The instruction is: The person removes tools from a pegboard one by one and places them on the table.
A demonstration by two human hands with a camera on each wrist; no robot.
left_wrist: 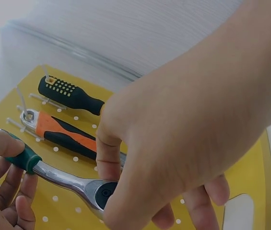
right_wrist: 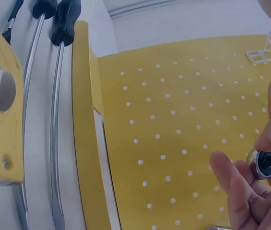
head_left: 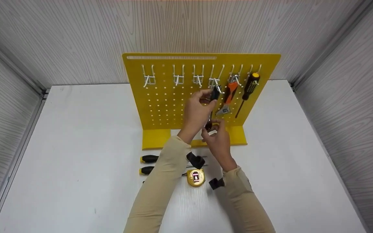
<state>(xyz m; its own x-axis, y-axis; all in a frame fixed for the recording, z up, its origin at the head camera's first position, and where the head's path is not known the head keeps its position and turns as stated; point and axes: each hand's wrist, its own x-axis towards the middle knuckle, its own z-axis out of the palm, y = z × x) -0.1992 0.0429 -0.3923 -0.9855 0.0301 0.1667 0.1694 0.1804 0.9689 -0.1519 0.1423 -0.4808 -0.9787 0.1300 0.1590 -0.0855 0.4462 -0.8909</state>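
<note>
A ratchet wrench with a dark green handle (left_wrist: 29, 159) and a chrome head (right_wrist: 256, 165) hangs slantwise in front of the yellow pegboard (head_left: 160, 113). My left hand (head_left: 197, 111) pinches the handle near its upper end, at a white hook (head_left: 214, 81). Whether the hook passes through the handle's end, I cannot tell. Lower down, my right hand (head_left: 219, 140) holds the ratchet head between thumb and fingers. Just right of the ratchet, an adjustable wrench (head_left: 230, 92) with an orange and black handle hangs on its hook. Beyond it hangs a screwdriver (head_left: 251, 84) with a yellow-tipped black handle.
Several white hooks (head_left: 177, 79) on the board's left carry nothing. On the white table (head_left: 86, 145), two screwdrivers with black handles (head_left: 149, 159) lie before the board's base (head_left: 155, 139), partly behind my left forearm. A yellow tape measure (head_left: 196, 177) lies between my forearms.
</note>
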